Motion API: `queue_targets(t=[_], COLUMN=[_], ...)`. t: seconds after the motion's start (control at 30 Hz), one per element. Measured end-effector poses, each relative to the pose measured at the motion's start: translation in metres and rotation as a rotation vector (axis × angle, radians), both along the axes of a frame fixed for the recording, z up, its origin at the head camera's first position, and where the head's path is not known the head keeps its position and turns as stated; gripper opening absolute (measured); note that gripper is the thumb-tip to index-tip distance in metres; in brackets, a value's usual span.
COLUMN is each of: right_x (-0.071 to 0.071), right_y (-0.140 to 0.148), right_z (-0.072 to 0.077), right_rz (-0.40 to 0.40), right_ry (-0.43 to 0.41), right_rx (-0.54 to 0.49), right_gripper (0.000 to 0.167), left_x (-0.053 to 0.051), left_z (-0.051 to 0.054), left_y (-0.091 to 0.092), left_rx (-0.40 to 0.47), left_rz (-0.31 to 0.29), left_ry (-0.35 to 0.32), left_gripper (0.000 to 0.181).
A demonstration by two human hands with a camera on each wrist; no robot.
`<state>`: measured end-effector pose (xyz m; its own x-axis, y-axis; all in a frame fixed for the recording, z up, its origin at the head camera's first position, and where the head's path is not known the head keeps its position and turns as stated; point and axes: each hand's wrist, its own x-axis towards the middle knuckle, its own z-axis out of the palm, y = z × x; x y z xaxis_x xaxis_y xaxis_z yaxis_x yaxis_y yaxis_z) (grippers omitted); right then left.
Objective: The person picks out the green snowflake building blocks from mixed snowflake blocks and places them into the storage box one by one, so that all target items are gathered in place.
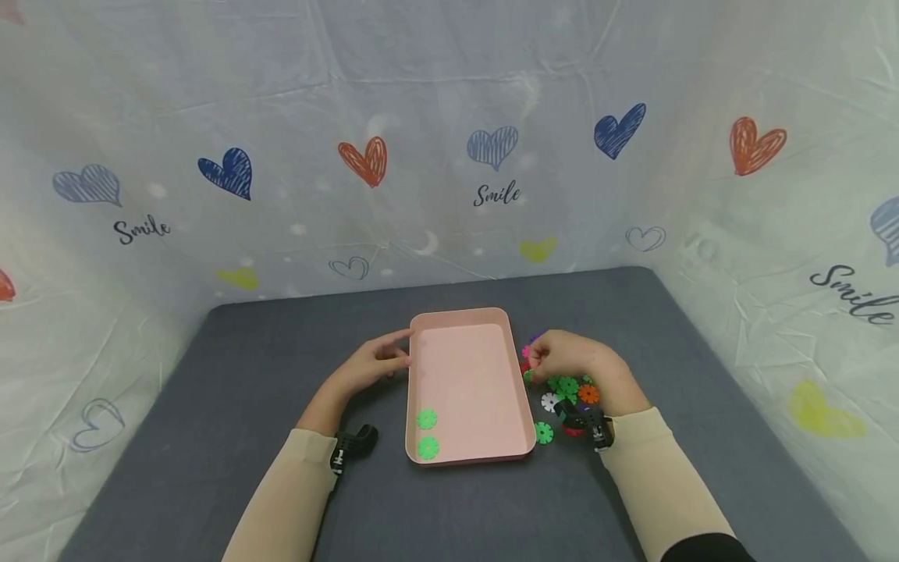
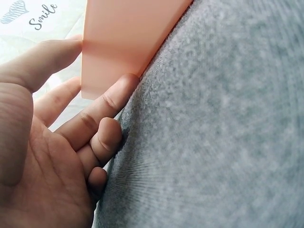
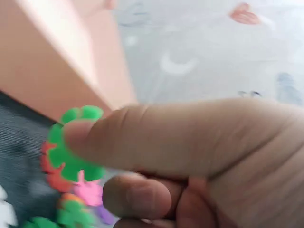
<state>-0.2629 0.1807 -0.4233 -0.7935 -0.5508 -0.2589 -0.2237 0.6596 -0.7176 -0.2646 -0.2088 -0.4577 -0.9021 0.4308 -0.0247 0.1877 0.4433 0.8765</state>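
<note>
A pink tray (image 1: 463, 382) lies in the middle of the table in the head view, with two green flower-shaped plastic discs (image 1: 427, 419) in its near left corner. At its left side, my left hand (image 1: 371, 365) touches the outer wall with extended fingertips, the other fingers bent below, as the left wrist view shows. My right hand (image 1: 572, 359) pinches a green flower-shaped disc (image 3: 76, 164) between thumb and finger, just beside the tray's right wall. Under and around that hand lie loose discs in several colours, including a white one (image 1: 550, 402) and an orange one (image 1: 588, 393).
The grey cloth-covered table (image 1: 281, 359) reaches back to a pale curtain (image 1: 421, 94) printed with hearts. One loose green disc (image 1: 544, 433) lies close to the tray's near right corner. My right hand and wrist strap hide part of the disc pile.
</note>
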Motion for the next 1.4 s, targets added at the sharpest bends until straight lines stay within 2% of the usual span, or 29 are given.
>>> queue_targets(t=[0.13,0.2,0.3,0.5,0.67,0.87,0.93,1.03,1.1,1.23,1.4], right_x=[0.002,0.004,0.008,0.018,0.024,0.027,0.028,0.03,0.032,0.038,0.043], right_y=[0.01,0.01,0.006,-0.006,-0.029,-0.075,-0.092,-0.116,-0.13,-0.15,-0.163], right_z=[0.015,0.023,0.034,0.051,0.057,0.045,0.036,0.019,0.009,-0.009,-0.023], right_rz=[-0.068,-0.107,-0.149,-0.141,-0.103,-0.1,-0.102,-0.09,-0.095,-0.106,-0.133], right_ry=[0.027,0.044,0.076,0.145,0.088,-0.048,-0.078,-0.068,-0.019,0.134,0.219], right_rx=[-0.094,-0.138,-0.211,-0.352,-0.499,-0.599,-0.589,-0.502,-0.394,-0.204,-0.119], right_gripper=[0.008,0.013,0.028,0.039,0.039,0.044,0.045,0.043,0.04,0.033,0.031], left_x=[-0.012,-0.018,-0.018,-0.017,-0.015,-0.017,-0.018,-0.017,-0.016,-0.015,-0.014], left_z=[-0.019,-0.027,-0.028,-0.028,-0.027,-0.029,-0.029,-0.029,-0.028,-0.025,-0.024], left_y=[-0.006,-0.01,-0.01,-0.009,-0.009,-0.012,-0.011,-0.011,-0.011,-0.012,-0.01], left_rx=[-0.007,-0.004,0.0,0.016,0.01,0.009,0.018,0.031,0.037,0.031,0.025], left_rz=[0.005,0.006,0.001,-0.003,-0.006,-0.004,-0.014,-0.026,-0.029,-0.025,-0.02], left_ry=[0.003,0.006,0.008,0.004,-0.003,0.009,0.007,-0.002,-0.006,-0.01,-0.001], left_gripper=[0.067,0.069,0.068,0.067,0.067,0.066,0.067,0.067,0.066,0.066,0.065])
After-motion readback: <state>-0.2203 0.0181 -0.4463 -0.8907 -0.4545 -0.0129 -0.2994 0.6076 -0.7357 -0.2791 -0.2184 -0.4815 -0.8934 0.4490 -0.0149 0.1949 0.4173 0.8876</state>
